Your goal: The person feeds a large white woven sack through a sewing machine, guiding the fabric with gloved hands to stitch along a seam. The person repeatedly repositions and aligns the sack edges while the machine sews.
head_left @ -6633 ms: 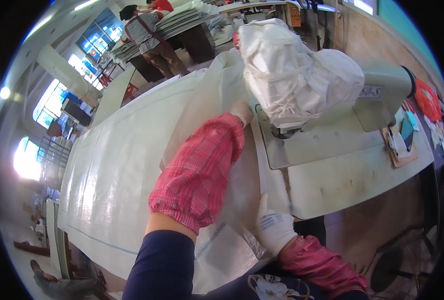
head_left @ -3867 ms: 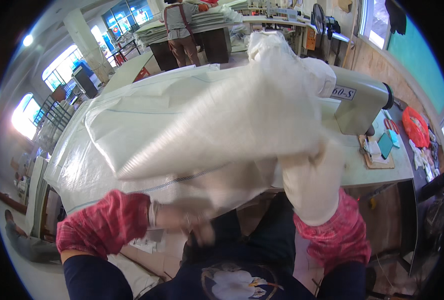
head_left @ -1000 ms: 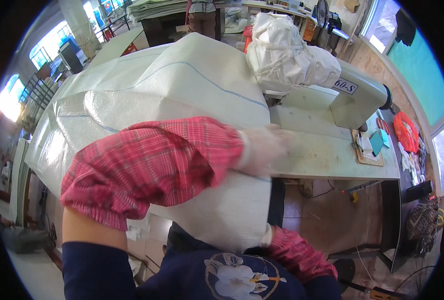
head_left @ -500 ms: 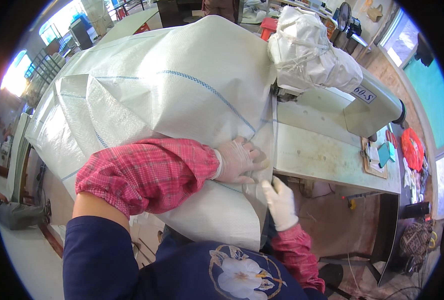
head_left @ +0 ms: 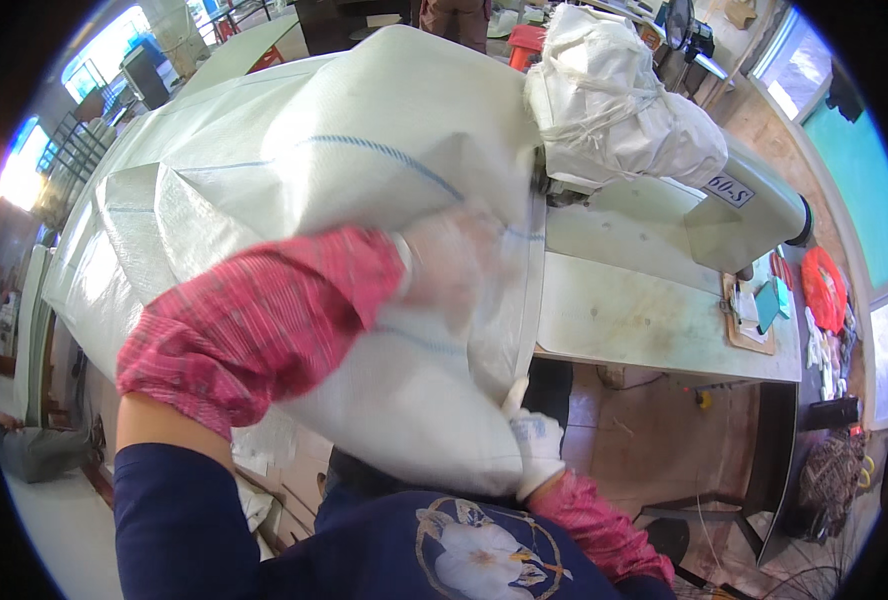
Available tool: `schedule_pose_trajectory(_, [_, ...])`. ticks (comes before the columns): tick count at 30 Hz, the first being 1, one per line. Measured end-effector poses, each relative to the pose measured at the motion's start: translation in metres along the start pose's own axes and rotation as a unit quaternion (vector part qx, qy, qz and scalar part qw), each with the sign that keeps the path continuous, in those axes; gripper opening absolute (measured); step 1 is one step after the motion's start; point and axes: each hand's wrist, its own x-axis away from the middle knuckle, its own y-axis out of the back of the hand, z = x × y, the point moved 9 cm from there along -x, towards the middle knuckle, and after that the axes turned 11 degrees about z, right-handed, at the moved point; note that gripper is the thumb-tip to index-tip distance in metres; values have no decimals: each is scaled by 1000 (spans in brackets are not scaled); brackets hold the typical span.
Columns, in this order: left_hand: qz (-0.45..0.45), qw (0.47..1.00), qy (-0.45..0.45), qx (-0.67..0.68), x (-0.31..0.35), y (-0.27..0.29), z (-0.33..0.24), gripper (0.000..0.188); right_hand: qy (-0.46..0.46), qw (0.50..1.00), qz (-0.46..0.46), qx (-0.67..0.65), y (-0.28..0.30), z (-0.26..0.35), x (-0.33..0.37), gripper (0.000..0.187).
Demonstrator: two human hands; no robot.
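Note:
A large white woven plastic sheet (head_left: 264, 110) with blue stitched-looking lines spreads over the work surface and drapes down in front of me. On its right part lies my left hand (head_left: 452, 262), in a thin pale glove; motion smears its fingers. My right hand (head_left: 537, 442), in a white glove, pinches the sheet's near right edge below the table. The sheet's right edge runs beside a sewing machine (head_left: 749, 205), whose head is wrapped in white woven cloth (head_left: 614, 110). Its needle area is mostly hidden under the wrapping.
The machine's metal table (head_left: 644, 305) extends to the right. A clipboard (head_left: 749, 318) with a teal object lies at its right end, near a red plastic bag (head_left: 824, 290). A fan (head_left: 680, 28) stands behind. At the far side a person (head_left: 456, 20) stands, partly visible.
My left hand has moved up and to the left across the sheet. My right hand has gone lower and slightly left, pulling the near right edge into a fold.

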Motion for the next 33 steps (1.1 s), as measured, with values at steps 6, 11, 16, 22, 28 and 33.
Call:
schedule_pose_trajectory(6, [266,912,130,-285,70,-59,143,19,64,997,-31,23,73,-34,-112,73])
schedule_pose_trajectory(11, [7,977,157,-142,85,98,57,12,-56,998,26,33,128,-74,-221,32])
schedule_pose_trajectory(16, [27,931,-150,332,91,202,-153,17,8,911,-68,407,126,-5,-208,34])
schedule_pose_trajectory(22, [33,961,-88,262,-27,174,-107,38,367,929,27,-36,38,96,-37,35])
schedule_pose_trajectory(28, [92,995,-3,30,-15,18,-60,74,430,848,99,-295,5,68,48,35])
schedule_pose_trajectory(33, [115,981,26,151,17,-65,-75,69,243,722,312,-568,-12,31,65,29])
